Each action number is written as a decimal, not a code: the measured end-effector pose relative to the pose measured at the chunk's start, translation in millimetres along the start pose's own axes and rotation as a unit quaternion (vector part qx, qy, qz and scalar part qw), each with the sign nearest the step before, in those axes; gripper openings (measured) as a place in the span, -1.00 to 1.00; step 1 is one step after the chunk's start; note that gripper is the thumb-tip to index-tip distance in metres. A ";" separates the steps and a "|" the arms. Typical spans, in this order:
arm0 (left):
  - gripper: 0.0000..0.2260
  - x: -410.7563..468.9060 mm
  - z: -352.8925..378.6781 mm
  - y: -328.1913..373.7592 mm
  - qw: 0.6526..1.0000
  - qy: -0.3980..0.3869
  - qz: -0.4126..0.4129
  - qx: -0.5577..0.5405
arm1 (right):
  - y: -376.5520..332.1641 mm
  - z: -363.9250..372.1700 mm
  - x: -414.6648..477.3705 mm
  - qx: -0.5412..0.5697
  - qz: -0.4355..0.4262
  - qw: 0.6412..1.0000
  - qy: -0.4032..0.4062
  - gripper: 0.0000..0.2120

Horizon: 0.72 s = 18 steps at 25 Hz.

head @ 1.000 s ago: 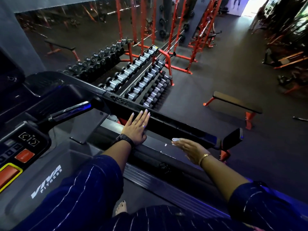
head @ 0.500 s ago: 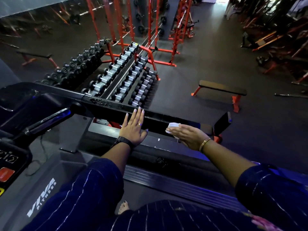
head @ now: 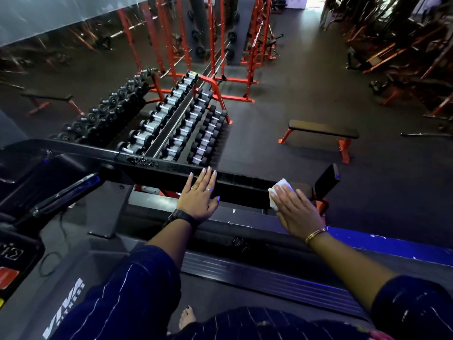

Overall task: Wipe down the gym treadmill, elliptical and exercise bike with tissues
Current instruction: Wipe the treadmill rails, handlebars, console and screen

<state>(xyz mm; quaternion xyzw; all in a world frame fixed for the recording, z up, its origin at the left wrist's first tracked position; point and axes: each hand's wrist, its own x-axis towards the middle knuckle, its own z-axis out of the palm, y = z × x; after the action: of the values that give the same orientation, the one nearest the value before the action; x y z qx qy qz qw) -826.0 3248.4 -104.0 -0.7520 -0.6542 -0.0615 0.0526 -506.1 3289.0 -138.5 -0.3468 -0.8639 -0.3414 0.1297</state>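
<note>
**Both palms on the treadmill rail**

Nearest to us is the grey-and-black treadmill, with dark pinstriped sleeves reaching out over it. Moving up, the left hand lies flat on the long black side handrail, fingers straight, gripping nothing. Further right on that rail, the right hand presses a small white folded tissue down with flat fingers, not curled round it. Beyond the rail we see a red rack of black dumbbells, then a black-padded, red-legged flat bench.
</note>
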 end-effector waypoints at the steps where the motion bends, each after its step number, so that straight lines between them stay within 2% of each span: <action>1: -0.30 1.9 -2.2 -1.1 1.000 0.001 0.006 0.004 | -4.6 -4.8 2.7 0.042 0.045 0.998 -0.006 -0.40; 4: -0.32 8.1 -8.3 -4.4 1.000 0.003 0.014 0.010 | -23.5 -15.0 22.4 0.165 0.149 0.974 -0.035 -0.38; 7: -0.26 11.8 -12.2 -1.3 1.000 -0.004 0.009 0.009 | -52.7 -24.0 55.7 0.237 0.295 0.922 -0.085 -0.34; 9: -0.25 13.1 -13.0 -0.7 1.000 -0.009 0.009 0.006 | -66.1 -27.5 63.6 0.259 0.284 0.918 -0.096 -0.32; 12: -0.27 15.2 -14.9 -3.0 1.000 -0.005 0.010 0.000 | -47.0 -28.6 45.9 0.259 0.159 0.949 -0.085 -0.36; 14: -0.28 16.4 -15.0 -4.5 1.000 -0.008 0.012 -0.009 | -31.9 -30.7 34.4 0.235 0.135 0.959 -0.081 -0.39; 16: -0.30 18.3 -16.0 -3.7 1.000 -0.013 0.011 -0.012 | -32.5 -29.5 37.5 0.221 0.201 0.951 -0.079 -0.43; 18: -0.31 20.5 -17.4 -3.1 1.000 -0.011 0.013 -0.014 | -46.1 -25.9 63.1 0.223 0.313 0.919 -0.088 -0.43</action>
<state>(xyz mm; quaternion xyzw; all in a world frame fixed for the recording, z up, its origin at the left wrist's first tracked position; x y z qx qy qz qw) -826.7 3266.1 -83.6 -0.7614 -0.6443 -0.0616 0.0358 -584.0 3279.3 -113.5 -0.5901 -0.7729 -0.0498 0.2277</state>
